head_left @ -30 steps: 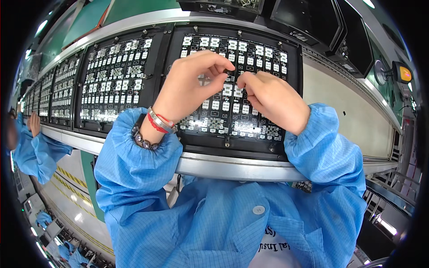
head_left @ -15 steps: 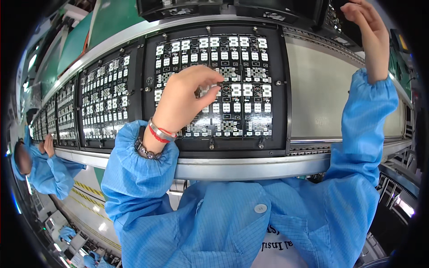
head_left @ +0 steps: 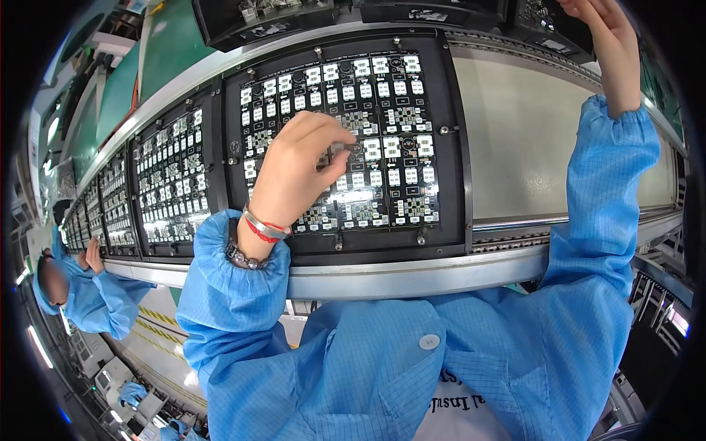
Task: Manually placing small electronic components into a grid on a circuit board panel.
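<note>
My left hand (head_left: 296,167) is over the middle of a circuit board panel (head_left: 412,173) with white digit displays and small parts. Its thumb and forefinger come together close above the panel, around something small and dark that I cannot make out. The panel lies in a black carrier frame (head_left: 454,184) with small metal posts along its edges. At the upper right, my right hand (head_left: 614,48) is raised beside a black bin (head_left: 548,33) of small parts. Its fingers are bent together, their tips cut off by the picture's edge, so what they hold is hidden.
Further carriers with panels (head_left: 173,169) stand in a row to the left along the metal rail (head_left: 412,281). More black bins (head_left: 268,15) line the far side. A pale conveyor bed (head_left: 529,140) lies to the right. Another person in blue (head_left: 103,298) works at the far left.
The view has shifted, so the panel and carrier appear slightly further left. My left hand stays over the panel, fingers still together. My right hand sits higher, its fingertips now out of the picture.
</note>
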A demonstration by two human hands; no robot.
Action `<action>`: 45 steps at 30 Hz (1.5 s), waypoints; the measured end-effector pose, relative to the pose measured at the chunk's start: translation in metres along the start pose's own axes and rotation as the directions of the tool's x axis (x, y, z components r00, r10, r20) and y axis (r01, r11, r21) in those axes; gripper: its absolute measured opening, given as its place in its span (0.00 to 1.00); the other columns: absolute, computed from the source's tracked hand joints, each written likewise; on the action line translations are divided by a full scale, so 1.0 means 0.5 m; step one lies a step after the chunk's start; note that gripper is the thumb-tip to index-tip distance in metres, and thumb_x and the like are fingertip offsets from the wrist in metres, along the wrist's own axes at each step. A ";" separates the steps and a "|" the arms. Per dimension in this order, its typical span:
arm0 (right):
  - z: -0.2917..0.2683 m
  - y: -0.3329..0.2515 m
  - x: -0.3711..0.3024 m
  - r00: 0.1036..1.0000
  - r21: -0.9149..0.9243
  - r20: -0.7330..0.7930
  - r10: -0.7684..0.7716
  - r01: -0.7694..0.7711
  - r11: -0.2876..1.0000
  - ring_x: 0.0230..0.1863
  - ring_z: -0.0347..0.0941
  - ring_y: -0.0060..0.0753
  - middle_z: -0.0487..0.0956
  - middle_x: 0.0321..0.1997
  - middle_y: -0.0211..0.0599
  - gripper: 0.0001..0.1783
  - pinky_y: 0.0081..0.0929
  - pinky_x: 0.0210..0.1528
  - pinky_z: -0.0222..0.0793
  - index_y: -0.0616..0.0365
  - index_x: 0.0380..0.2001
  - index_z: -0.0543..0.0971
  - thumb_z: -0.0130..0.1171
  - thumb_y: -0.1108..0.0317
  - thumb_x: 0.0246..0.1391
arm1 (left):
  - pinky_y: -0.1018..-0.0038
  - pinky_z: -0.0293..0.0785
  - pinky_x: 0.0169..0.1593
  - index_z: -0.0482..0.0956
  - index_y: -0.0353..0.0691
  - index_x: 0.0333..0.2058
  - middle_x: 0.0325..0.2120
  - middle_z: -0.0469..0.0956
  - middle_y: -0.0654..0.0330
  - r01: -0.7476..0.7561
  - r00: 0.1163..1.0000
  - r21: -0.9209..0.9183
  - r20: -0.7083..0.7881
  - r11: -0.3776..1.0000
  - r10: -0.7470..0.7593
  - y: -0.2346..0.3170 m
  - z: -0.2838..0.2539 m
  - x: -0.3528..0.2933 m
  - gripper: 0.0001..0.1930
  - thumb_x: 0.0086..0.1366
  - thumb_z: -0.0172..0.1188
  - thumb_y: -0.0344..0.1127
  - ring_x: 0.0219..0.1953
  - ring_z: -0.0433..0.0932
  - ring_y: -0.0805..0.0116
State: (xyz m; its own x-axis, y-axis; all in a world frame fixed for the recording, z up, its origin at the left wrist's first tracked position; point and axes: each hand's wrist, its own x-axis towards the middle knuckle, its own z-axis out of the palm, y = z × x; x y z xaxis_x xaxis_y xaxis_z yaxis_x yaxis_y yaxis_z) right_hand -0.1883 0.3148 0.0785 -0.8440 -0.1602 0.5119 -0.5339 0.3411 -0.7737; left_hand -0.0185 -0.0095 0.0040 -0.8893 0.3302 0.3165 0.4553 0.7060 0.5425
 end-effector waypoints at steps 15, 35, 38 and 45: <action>-0.020 0.018 0.024 1.000 0.039 -0.017 0.023 -0.022 0.999 0.30 0.69 0.18 0.75 0.27 0.31 0.08 0.14 0.35 0.64 0.64 0.39 0.71 0.48 0.76 0.55 | 0.72 0.73 0.39 0.80 0.38 0.33 0.33 0.77 0.60 -0.107 0.991 0.001 0.078 0.994 0.107 0.000 -0.003 0.006 0.12 0.48 0.62 0.19 0.36 0.75 0.61; 0.007 0.219 0.093 0.853 -0.578 0.448 0.268 0.047 0.815 0.37 0.78 0.35 0.81 0.32 0.40 0.09 0.27 0.41 0.72 0.62 0.37 0.79 0.59 0.76 0.50 | 0.70 0.74 0.39 0.79 0.37 0.34 0.32 0.75 0.58 -0.143 0.973 0.198 0.205 0.970 0.102 0.046 -0.024 0.013 0.12 0.49 0.58 0.21 0.36 0.75 0.60; -0.009 0.243 0.093 0.885 -0.474 0.429 0.180 0.051 0.879 0.33 0.78 0.32 0.81 0.29 0.39 0.08 0.25 0.37 0.73 0.63 0.34 0.80 0.60 0.76 0.48 | 0.70 0.75 0.35 0.79 0.37 0.38 0.30 0.76 0.57 -0.216 0.955 0.349 0.272 0.912 0.122 0.076 -0.044 0.038 0.11 0.54 0.56 0.23 0.33 0.77 0.60; -0.016 0.183 0.072 0.975 -0.475 0.211 0.070 0.040 0.879 0.28 0.78 0.36 0.80 0.23 0.40 0.07 0.27 0.34 0.73 0.60 0.28 0.81 0.60 0.76 0.42 | 0.68 0.75 0.30 0.78 0.41 0.28 0.20 0.76 0.58 -0.428 0.904 0.460 0.199 0.778 0.379 0.114 -0.065 0.251 0.05 0.51 0.56 0.29 0.27 0.78 0.60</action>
State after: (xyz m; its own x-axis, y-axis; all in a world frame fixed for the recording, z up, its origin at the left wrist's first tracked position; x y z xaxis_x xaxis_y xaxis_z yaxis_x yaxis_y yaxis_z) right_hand -0.2673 0.3475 0.0293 -0.8709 -0.3275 0.3664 -0.4788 0.7338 -0.4821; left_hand -0.1025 0.0521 0.0999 -0.6397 0.6908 0.3371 0.7143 0.6962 -0.0714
